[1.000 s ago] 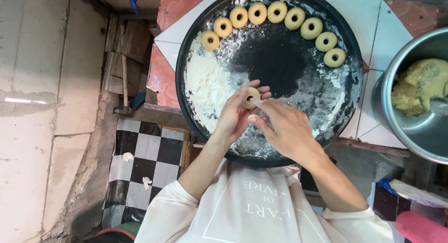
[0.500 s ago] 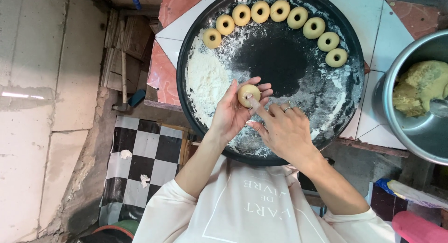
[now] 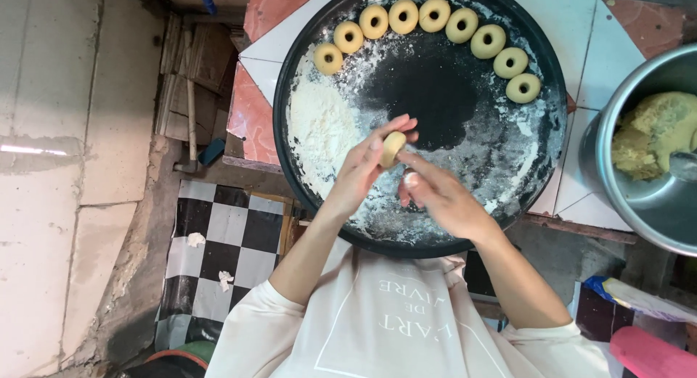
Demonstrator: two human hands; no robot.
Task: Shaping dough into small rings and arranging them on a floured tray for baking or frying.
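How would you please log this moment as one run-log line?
left hand: holds dough piece | right hand: fingertip at dough | below: floured round tray | rings: arc along far rim

Before you lies one round black tray [image 3: 541, 142], floured, carrying seven finished dough rings [image 3: 433, 14] in an arc along its far rim and one heap of loose flour [image 3: 319, 124] at its left side. Your two hands, left hand [image 3: 367, 164] and right hand [image 3: 439, 196], share one more dough piece [image 3: 393, 148], making eight pieces in all. One metal pot [image 3: 639, 196] at the right holds one mass of yellow dough [image 3: 653, 131].
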